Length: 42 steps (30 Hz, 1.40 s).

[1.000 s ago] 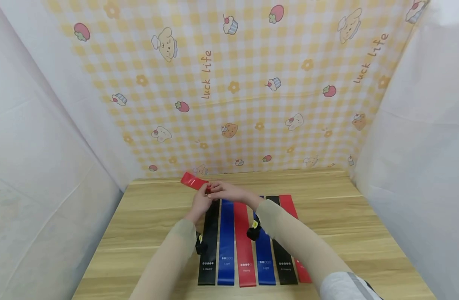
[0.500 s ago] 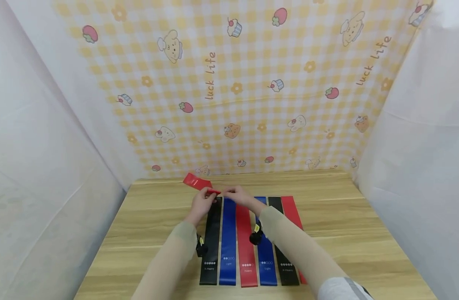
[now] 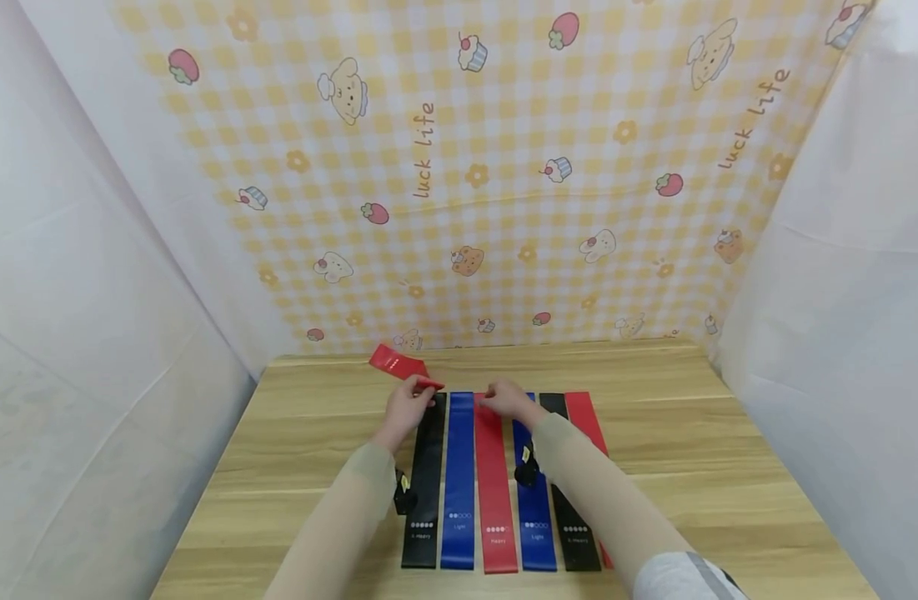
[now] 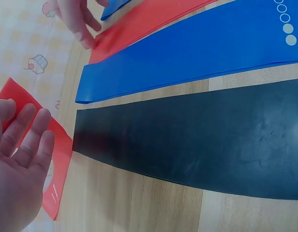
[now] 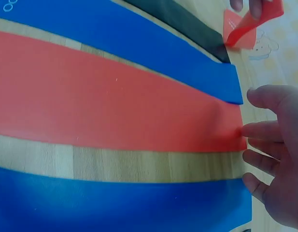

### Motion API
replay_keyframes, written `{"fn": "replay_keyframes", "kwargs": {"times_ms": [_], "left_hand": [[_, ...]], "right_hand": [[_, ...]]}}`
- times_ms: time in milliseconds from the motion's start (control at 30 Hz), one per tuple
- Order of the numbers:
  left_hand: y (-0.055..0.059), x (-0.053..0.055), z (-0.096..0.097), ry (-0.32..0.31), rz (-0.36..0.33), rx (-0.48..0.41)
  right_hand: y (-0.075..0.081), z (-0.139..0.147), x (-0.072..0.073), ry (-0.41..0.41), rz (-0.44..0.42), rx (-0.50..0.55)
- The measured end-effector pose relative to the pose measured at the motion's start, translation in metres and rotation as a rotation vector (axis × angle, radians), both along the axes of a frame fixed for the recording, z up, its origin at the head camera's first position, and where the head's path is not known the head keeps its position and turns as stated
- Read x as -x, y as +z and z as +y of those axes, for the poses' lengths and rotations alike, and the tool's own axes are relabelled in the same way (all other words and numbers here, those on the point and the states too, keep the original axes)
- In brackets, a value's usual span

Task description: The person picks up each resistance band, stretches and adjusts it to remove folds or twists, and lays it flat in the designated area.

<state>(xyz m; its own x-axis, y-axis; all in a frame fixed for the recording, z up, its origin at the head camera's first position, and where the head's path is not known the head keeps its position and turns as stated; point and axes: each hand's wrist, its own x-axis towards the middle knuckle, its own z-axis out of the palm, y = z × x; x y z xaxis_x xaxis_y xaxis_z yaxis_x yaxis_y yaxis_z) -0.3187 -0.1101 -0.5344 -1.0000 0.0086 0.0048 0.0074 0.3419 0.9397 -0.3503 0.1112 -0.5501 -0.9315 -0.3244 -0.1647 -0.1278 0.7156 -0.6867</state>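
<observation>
My left hand (image 3: 408,407) pinches one end of a red resistance band (image 3: 395,363) beyond the far end of the left black band (image 3: 427,483). The rest of that red band trails off toward the back left, also seen past my left fingers (image 4: 35,140). My right hand (image 3: 509,400) is at the far end of the middle red band (image 3: 494,492), labelled Heavy. In the right wrist view its fingers (image 5: 264,130) are spread and loosely bent, the index fingertip right at the red end, holding nothing. A blue band (image 3: 459,467) lies between the two hands.
Further right lie another blue band (image 3: 537,525), another black band (image 3: 576,529) and a red band (image 3: 586,421), partly under my right forearm. The bands lie side by side on the wooden table (image 3: 316,467). A checked cloth (image 3: 504,208) hangs behind, white sheets (image 3: 91,292) at the sides.
My right hand has left the red band end in my left hand and moved right, over to the middle red band. My left hand keeps its pinch and has barely moved.
</observation>
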Motion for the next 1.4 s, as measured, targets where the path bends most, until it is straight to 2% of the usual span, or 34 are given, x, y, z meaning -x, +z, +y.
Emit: {"fn": "replay_keyframes", "kwargs": {"times_ms": [100, 333, 667, 867, 1000, 1200, 1400], "left_hand": [[0.000, 0.000, 0.000, -0.006, 0.019, -0.005], [-0.001, -0.001, 0.001, -0.010, -0.009, -0.008], [0.001, -0.002, 0.004, -0.008, -0.004, 0.011], [0.001, -0.003, 0.005, -0.006, -0.004, 0.020], [0.002, -0.002, 0.006, -0.005, -0.005, 0.021], [0.004, -0.003, 0.004, -0.010, -0.010, 0.019], [0.005, -0.003, 0.003, -0.005, 0.035, 0.051]], "right_hand": [[-0.002, 0.002, 0.001, 0.016, 0.016, -0.013], [-0.006, 0.004, 0.007, 0.034, 0.024, -0.016], [-0.007, 0.010, 0.011, 0.044, 0.004, -0.020], [0.004, 0.008, 0.005, 0.006, -0.017, -0.051], [0.014, 0.004, -0.001, 0.001, 0.005, 0.006], [0.025, -0.014, -0.001, 0.071, 0.101, 0.089], [0.039, -0.040, -0.002, 0.118, 0.162, 0.139]]}}
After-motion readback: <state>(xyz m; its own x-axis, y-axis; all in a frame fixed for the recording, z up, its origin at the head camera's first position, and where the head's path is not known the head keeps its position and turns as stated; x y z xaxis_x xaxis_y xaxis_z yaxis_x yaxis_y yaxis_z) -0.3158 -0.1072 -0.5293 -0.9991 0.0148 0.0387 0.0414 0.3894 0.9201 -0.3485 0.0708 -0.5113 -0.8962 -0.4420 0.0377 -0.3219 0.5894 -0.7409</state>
